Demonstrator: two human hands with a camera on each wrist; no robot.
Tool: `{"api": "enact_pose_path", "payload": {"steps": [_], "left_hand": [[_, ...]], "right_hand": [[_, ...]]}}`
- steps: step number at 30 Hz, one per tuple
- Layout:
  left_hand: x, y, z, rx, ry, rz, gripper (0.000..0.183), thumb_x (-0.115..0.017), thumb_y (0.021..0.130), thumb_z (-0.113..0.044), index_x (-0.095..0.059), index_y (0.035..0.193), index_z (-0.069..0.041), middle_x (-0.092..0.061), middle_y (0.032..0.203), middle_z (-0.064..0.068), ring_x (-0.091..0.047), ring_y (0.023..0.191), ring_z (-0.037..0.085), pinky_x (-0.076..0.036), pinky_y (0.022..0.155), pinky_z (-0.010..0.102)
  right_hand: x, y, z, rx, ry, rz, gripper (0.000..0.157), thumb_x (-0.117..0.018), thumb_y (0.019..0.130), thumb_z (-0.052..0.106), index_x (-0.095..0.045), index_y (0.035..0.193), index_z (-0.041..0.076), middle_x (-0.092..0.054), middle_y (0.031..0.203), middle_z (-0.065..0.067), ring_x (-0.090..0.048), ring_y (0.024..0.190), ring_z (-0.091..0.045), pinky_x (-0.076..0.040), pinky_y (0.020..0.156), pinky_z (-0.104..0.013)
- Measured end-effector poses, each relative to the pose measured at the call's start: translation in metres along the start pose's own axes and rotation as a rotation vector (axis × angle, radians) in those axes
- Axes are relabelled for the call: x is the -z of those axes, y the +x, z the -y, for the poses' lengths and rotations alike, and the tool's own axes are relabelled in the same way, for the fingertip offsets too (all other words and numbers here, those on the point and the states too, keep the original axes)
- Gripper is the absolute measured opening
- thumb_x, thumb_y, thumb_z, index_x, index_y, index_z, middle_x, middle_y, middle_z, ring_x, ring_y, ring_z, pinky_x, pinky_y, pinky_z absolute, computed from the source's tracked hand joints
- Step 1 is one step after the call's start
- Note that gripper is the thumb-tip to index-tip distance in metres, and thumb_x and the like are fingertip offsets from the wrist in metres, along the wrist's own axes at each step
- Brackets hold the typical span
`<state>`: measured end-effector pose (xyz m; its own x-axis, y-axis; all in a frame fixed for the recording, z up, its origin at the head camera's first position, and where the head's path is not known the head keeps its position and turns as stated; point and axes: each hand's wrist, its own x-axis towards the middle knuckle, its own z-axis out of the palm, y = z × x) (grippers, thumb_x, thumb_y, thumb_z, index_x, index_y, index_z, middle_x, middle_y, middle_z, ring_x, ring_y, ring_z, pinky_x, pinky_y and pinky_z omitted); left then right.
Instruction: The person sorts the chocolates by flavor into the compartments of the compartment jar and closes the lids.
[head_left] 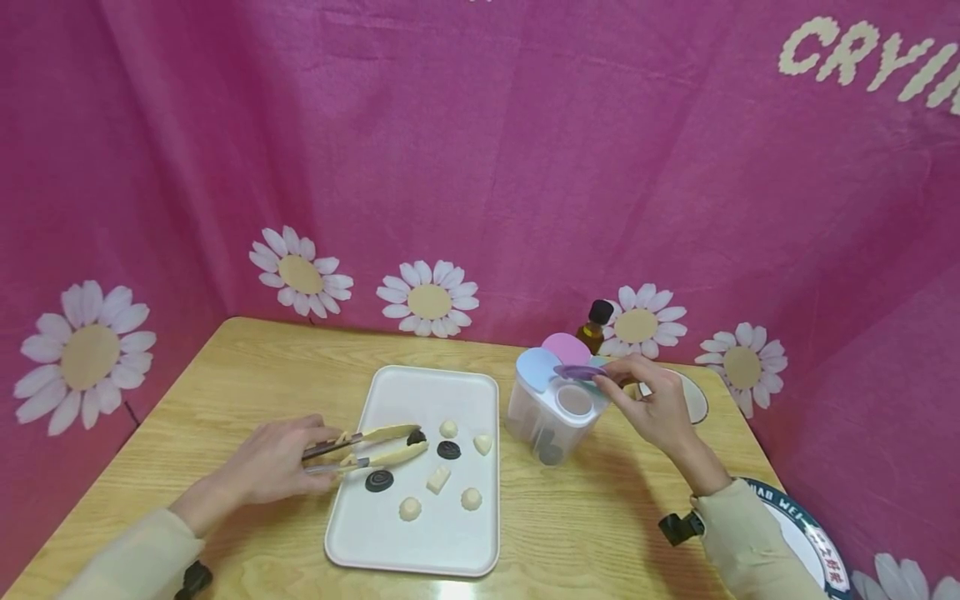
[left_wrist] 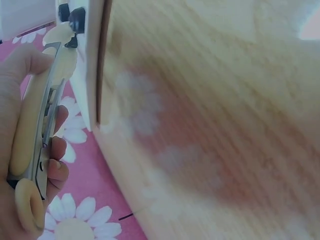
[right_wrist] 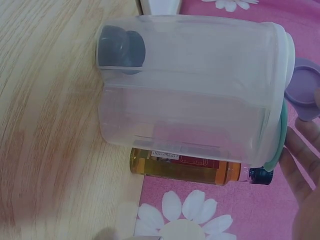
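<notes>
A tray (head_left: 390, 542) is lying beside a tub (head_left: 534, 414).
The left hand (head_left: 279, 458) is gripping springy-looking tongs (head_left: 390, 432) along their arms; the right hand (head_left: 654, 406) is pinching a purple lid (head_left: 581, 373), probably light, stiff plastic, by its edge over the tub. Between the tongs' tips a dark piece (head_left: 416, 437) is showing over the tray, perhaps slippery, wanting gentle pressure.

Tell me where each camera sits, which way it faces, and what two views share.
Head: on the head, facing forward and down at tray and container; left hand, right hand and sleeves show.
Left wrist: on that wrist, facing the tongs, wooden table and tray edge; left hand shows.
Right wrist: on that wrist, facing the container's side and bottle; right hand partly shows.
Head and right wrist share the container, bottle and purple lid.
</notes>
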<state>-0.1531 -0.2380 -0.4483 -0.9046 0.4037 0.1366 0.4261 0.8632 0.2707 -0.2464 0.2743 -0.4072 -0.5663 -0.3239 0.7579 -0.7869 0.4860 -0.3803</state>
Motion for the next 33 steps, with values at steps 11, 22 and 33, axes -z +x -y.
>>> {"api": "enact_pose_path", "payload": {"steps": [11, 22, 33], "left_hand": [[0.027, 0.017, -0.015, -0.030, -0.004, -0.086, 0.050, -0.087, 0.077, -0.037, -0.079, 0.121, -0.014, -0.057, 0.084, -0.009, -0.044, 0.066, 0.003, -0.034, 0.057, 0.021], [0.050, 0.043, -0.064, -0.091, -0.058, -0.107, 0.050, -0.086, 0.078, -0.038, -0.078, 0.124, -0.020, -0.068, 0.095, -0.005, -0.047, 0.069, 0.003, -0.037, 0.058, 0.021], [0.046, 0.079, -0.108, -0.207, -0.091, -0.112, 0.050, -0.085, 0.080, -0.038, -0.077, 0.126, -0.019, -0.068, 0.093, -0.005, -0.048, 0.068, 0.004, -0.036, 0.057, 0.019]], "right_hand": [[0.001, -0.001, -0.001, -0.004, -0.005, -0.007, 0.028, -0.084, 0.073, -0.015, -0.077, 0.091, 0.005, -0.074, 0.083, -0.008, -0.062, 0.080, 0.010, -0.053, 0.070, -0.011], [-0.001, -0.002, -0.001, -0.020, -0.005, 0.005, 0.026, -0.084, 0.074, -0.014, -0.076, 0.091, 0.004, -0.074, 0.084, -0.009, -0.062, 0.080, 0.011, -0.050, 0.071, -0.008], [0.000, -0.002, -0.001, -0.027, -0.014, 0.006, 0.026, -0.084, 0.075, -0.014, -0.077, 0.091, 0.005, -0.074, 0.084, -0.008, -0.062, 0.080, 0.010, -0.052, 0.070, -0.011]]}}
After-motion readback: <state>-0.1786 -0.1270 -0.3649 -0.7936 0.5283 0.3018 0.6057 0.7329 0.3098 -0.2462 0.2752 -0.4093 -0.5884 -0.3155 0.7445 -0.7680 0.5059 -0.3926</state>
